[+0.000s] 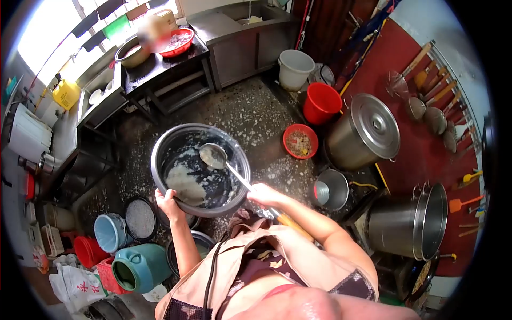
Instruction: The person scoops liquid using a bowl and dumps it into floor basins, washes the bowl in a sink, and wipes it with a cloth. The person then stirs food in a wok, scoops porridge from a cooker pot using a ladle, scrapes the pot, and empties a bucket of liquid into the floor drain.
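Note:
A wide metal basin [156,160] is held in front of me, tilted so its inside faces up at me. Pale, pasty residue [185,183] lies at its lower left, with smears and specks over the dark bottom. My left hand [168,204] grips the basin's near left rim, thumb on top. Around the long handle of a ladle [213,156] my right hand [266,195] is closed, beside the basin's right rim. The ladle's bowl rests over the basin's inside and carries some pale paste. Its wooden handle end [294,226] sticks out below my right forearm.
To my right stand a lidded stockpot [362,133], a red bucket [322,104], a red bowl of scraps [300,141] and a metal bucket [332,190]. A blue bucket [111,233] and a green jug [143,268] are at lower left. Ladles [417,109] hang on the red wall.

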### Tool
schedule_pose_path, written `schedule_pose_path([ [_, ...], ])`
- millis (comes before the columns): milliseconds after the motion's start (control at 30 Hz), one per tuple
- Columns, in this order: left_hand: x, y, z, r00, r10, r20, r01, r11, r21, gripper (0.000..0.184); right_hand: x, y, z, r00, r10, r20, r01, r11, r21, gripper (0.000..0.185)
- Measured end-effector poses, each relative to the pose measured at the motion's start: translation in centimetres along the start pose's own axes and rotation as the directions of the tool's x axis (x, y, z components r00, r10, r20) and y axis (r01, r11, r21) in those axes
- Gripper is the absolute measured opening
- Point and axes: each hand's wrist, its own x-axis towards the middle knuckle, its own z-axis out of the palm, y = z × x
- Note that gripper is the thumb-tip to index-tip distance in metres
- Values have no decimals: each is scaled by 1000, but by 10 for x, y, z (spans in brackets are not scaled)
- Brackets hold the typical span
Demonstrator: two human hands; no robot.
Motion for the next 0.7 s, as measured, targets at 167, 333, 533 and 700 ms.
schedule_pose_path([
  [167,68,1,64,998,11,55,-5,994,-105,27,97,-44,-65,969,198,146,-231,935,267,27],
  [333,166,-4,123,996,51,68,-39,984,-173,28,201,-100,-126,915,329,235,-398,835,380,57],
  [533,305,-5,207,995,66,77,-47,972,-229,35,318,-192,-162,983,142,120,-185,702,688,20],
  [700,399,-13,282,978,26,208,23,973,-230,39,388,-251,-243,994,106,-21,-73,796,601,24],
])
